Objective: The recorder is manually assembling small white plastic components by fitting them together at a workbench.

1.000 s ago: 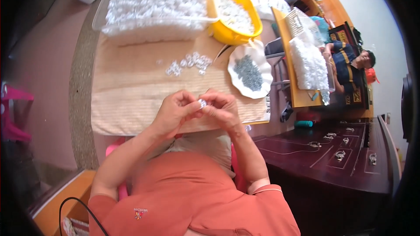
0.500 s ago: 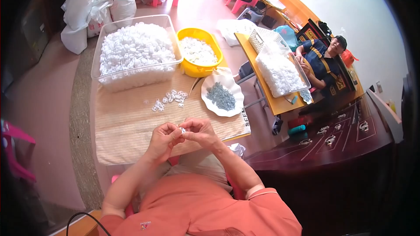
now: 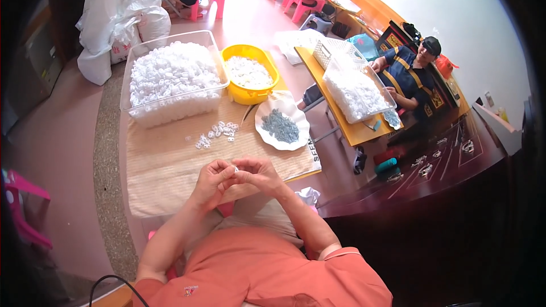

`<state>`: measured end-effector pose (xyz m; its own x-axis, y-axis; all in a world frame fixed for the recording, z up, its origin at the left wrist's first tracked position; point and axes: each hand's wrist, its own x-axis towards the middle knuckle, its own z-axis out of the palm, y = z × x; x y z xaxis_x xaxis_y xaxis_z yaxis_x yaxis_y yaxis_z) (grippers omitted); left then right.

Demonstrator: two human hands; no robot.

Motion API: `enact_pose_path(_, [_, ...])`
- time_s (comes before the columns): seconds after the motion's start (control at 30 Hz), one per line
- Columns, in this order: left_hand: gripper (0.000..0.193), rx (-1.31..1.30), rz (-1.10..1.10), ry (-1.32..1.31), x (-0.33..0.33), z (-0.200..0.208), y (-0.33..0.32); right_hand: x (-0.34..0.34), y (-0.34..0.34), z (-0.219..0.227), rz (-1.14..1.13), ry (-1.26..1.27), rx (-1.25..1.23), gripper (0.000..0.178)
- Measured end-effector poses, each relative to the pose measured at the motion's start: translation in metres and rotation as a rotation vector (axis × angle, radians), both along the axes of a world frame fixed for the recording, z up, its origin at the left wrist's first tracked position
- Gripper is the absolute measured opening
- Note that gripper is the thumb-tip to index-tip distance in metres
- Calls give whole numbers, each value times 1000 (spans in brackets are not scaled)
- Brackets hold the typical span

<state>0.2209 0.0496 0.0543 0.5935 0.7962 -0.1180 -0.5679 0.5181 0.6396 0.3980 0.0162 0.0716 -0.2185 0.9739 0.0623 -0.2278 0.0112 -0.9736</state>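
Note:
Both hands meet over the near edge of the cloth-covered table (image 3: 165, 179). My left hand (image 3: 211, 183) and my right hand (image 3: 259, 176) pinch a small white plastic piece (image 3: 236, 169) between thumbs and fingertips. The fingers cover most of it, so its shape barely shows. Just beyond my hands lies a loose cluster of white plastic pieces (image 3: 217, 131) with holes in them. To the right of that cluster, a wavy-rimmed white dish (image 3: 296, 144) carries a heap of small grey-blue parts (image 3: 280, 125), too small to name.
A clear bin (image 3: 173, 104) heaped with white pieces and a yellow tub (image 3: 245, 96) stand at the table's far side. To the right, a co-worker (image 3: 406, 77) sits at another table (image 3: 318, 79) with a similar bin. White sacks (image 3: 153, 25) lean at the far left.
The whole view has shifted slightly, with far things lower in it. My hands stay together, and less of the white piece shows between the fingers.

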Motion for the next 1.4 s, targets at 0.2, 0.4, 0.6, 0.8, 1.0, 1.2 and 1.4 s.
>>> enact_pose_path(0.2, [13, -67, 11, 52, -4, 12, 3, 40, 29, 72, -427, -142, 207, 61])
enact_pose_path(0.4, [20, -58, 7, 63, -6, 9, 1, 73, 48, 194, -703, -280, 515, 71])
enact_pose_path(0.6, [17, -47, -1, 89, -7, 11, 0, 68, 30, 209, -686, -329, 576, 69])
enact_pose_path(0.8, [16, -62, -14, 112, -5, 14, 0, 37, 1, 124, -571, -386, 350, 56])
enact_pose_path(1.0, [17, -65, 0, 106, -6, 16, -2, 24, -17, 57, -419, -399, 121, 45])
enact_pose_path(1.2, [18, -44, -21, 90, -5, 15, -2, 18, -32, 39, -337, -424, 75, 38])
enact_pose_path(1.4, [20, -40, -38, 89, -3, 15, -4, 15, -35, 25, -311, -395, 76, 32])
